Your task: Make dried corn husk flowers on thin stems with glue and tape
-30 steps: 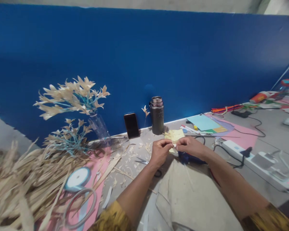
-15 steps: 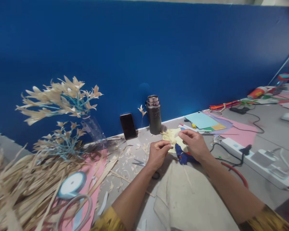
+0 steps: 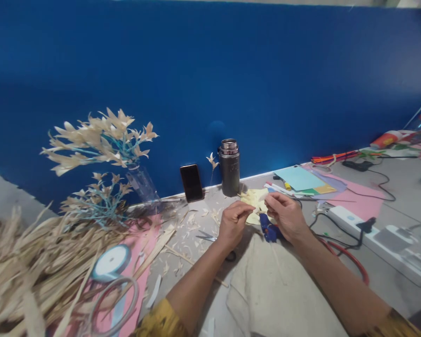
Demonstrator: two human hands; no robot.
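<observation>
My left hand (image 3: pixel 234 224) is closed in a pinch over the table, its fingertips on something too small to make out. Facing it, my right hand (image 3: pixel 286 216) pinches a small pale petal-like piece (image 3: pixel 262 195) between thumb and forefinger. A narrow gap separates the two hands. Just below them lies a blue glue gun (image 3: pixel 268 230), partly hidden by my right hand. Yellow paper (image 3: pixel 255 200) with pale scraps on it is spread behind my fingers. Scissors (image 3: pixel 206 236) lie under my left wrist, which covers their middle.
A dark flask (image 3: pixel 229 171), a phone (image 3: pixel 192 183) and a single husk flower (image 3: pixel 212 161) stand against the blue wall. Left are a vase of flowers (image 3: pixel 142 185), dried husks (image 3: pixel 17 262) and a tape roll (image 3: pixel 111 263). A power strip (image 3: pixel 351 227) with cables lies right.
The view has turned slightly left, so everything sits further right. My left hand has risen a little from the glue gun's tip. The right hand keeps its pinch.
</observation>
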